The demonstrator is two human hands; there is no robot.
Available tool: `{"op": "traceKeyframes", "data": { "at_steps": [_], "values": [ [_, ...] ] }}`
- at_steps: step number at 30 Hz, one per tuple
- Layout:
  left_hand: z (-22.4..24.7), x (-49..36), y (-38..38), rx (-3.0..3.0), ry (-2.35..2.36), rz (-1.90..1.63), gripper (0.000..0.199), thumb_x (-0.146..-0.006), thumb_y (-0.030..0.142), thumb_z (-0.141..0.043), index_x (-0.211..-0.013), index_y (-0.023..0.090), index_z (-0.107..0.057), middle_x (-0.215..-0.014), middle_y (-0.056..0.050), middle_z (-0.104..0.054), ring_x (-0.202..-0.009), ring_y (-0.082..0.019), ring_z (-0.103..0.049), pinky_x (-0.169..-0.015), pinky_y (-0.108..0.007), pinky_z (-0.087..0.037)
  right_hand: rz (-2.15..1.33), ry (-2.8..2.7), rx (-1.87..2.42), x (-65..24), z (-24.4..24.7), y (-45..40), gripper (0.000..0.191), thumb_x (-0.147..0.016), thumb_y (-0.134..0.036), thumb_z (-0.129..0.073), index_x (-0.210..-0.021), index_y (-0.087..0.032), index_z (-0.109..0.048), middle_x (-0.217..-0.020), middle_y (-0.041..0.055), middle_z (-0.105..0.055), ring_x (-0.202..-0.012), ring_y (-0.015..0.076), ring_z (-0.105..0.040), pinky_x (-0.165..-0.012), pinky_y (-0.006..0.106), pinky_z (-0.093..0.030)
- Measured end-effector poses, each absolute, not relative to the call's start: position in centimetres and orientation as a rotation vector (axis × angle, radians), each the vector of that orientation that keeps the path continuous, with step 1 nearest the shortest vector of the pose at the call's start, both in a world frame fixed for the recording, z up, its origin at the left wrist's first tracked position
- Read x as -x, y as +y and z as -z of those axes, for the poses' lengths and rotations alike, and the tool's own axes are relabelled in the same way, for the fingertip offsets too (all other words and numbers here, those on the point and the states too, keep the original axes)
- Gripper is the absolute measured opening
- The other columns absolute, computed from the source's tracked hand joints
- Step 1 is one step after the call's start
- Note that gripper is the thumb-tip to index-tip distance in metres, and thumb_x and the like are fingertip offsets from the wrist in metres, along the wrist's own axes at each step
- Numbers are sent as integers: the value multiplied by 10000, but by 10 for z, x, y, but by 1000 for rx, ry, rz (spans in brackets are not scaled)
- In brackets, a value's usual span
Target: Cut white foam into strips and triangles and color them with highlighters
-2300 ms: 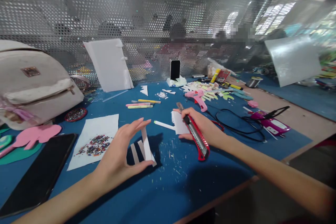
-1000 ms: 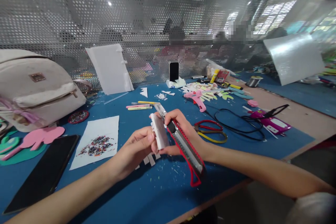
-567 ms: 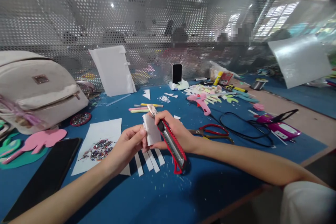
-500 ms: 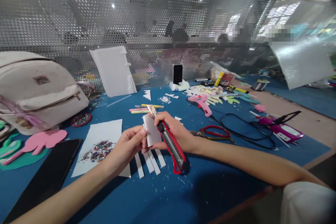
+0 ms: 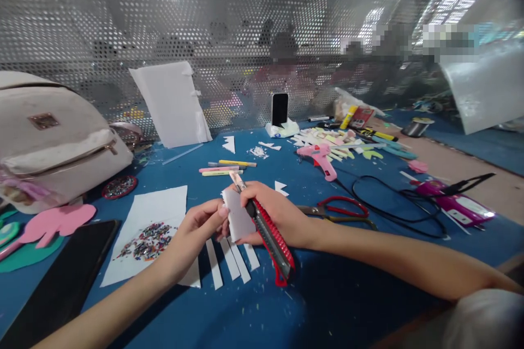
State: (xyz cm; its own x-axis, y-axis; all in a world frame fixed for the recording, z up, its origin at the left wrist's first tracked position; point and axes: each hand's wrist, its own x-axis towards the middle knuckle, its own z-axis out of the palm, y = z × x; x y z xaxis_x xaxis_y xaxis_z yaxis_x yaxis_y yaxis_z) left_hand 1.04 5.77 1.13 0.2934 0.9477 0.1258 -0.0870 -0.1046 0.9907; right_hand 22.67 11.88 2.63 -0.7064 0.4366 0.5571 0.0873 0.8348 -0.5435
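My right hand (image 5: 274, 210) is closed around a red and black box cutter (image 5: 272, 237), its blade pointing up and away from me. A small white foam piece (image 5: 238, 217) stands between my hands. Its left edge, which looks ragged, is pinched by the thumb and fingers of my left hand (image 5: 207, 221), and my right thumb and fingers rest at its other side. The blade tip shows just above the foam's top edge. Under my hands, several white strips (image 5: 213, 264) lie side by side on the blue table (image 5: 262, 316).
A white sheet (image 5: 164, 202) with colourful bits lies left, near a dark phone-like slab (image 5: 61, 283) and a backpack (image 5: 61, 136). To the right are red-handled scissors (image 5: 344, 207), a pink glue gun (image 5: 321, 158) and its black cable (image 5: 393, 223). Pens (image 5: 223, 170) lie ahead.
The view has shifted slightly, so the table items sit a little differently in the picture. Both hands keep their hold on the foam piece and the box cutter.
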Motion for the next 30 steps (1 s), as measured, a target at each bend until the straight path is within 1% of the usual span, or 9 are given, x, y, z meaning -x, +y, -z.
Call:
{"op": "traceKeyframes", "data": {
  "at_steps": [3, 6, 8, 12, 15, 18, 22, 25, 30],
  "values": [
    [-14, -14, 53, -1330, 886, -1135, 340, -1004, 446, -607, -824, 157, -599, -749, 29, -566, -652, -119, -561, -628, -264, -490, -711, -2281, 381, -225, -26, 116, 541, -739, -327, -875, -1091, -257, -470, -1167, 58, -569, -1064, 240, -581, -900, 380, -507],
    [-18, -19, 48, -1251, 863, -1146, 342, -984, 477, -620, -853, 161, -609, -771, 21, -563, -670, -128, -542, -637, -266, -456, -791, -2216, 423, -224, -28, 110, 545, -722, -348, -877, -1070, -265, -465, -1101, 29, -568, -965, 215, -600, -826, 352, -520],
    [-20, -23, 45, -1188, 822, -1144, 359, -968, 494, -637, -818, 170, -603, -749, 23, -542, -655, -120, -504, -633, -248, -420, -827, -2169, 449, -224, -28, 106, 555, -711, -387, -882, -1057, -269, -464, -1065, 16, -563, -917, 208, -606, -784, 346, -526],
    [-22, -27, 41, -1068, 727, -1120, 395, -968, 485, -641, -729, 181, -562, -629, 40, -460, -586, -100, -412, -599, -210, -371, -884, -2140, 489, -225, -29, 101, 595, -690, -446, -890, -1066, -277, -461, -1107, 41, -560, -1008, 256, -621, -786, 380, -548],
    [-22, -29, 39, -993, 655, -1099, 401, -954, 498, -649, -726, 186, -540, -606, 40, -457, -569, -101, -420, -596, -205, -390, -909, -2115, 499, -226, -26, 100, 618, -678, -454, -897, -1067, -277, -451, -1115, 60, -564, -1015, 275, -630, -792, 409, -557],
    [-22, -29, 39, -942, 602, -1113, 400, -948, 494, -658, -728, 191, -517, -644, 36, -492, -573, -95, -435, -611, -200, -415, -938, -2101, 480, -226, -21, 102, 640, -675, -472, -899, -1077, -281, -438, -1063, 57, -586, -960, 270, -649, -786, 422, -559],
    [-22, -28, 43, -948, 571, -1145, 395, -992, 461, -617, -729, 188, -506, -667, 37, -530, -560, -83, -451, -613, -199, -423, -1000, -2113, 452, -225, -17, 104, 666, -690, -478, -889, -1100, -292, -399, -925, 11, -607, -821, 235, -661, -794, 430, -555],
    [-19, -28, 45, -986, 577, -1156, 379, -1024, 442, -578, -755, 182, -518, -662, 46, -548, -540, -85, -481, -600, -217, -434, -994, -2115, 439, -226, -18, 105, 648, -705, -439, -891, -1100, -296, -399, -862, -18, -593, -771, 216, -647, -770, 401, -550],
    [-13, -26, 47, -1049, 608, -1166, 359, -1036, 439, -562, -799, 170, -551, -672, 54, -560, -539, -94, -528, -568, -236, -468, -890, -2142, 460, -227, -22, 105, 601, -703, -434, -896, -1074, -276, -449, -1021, 27, -589, -862, 215, -637, -747, 345, -535]
  ]
}}
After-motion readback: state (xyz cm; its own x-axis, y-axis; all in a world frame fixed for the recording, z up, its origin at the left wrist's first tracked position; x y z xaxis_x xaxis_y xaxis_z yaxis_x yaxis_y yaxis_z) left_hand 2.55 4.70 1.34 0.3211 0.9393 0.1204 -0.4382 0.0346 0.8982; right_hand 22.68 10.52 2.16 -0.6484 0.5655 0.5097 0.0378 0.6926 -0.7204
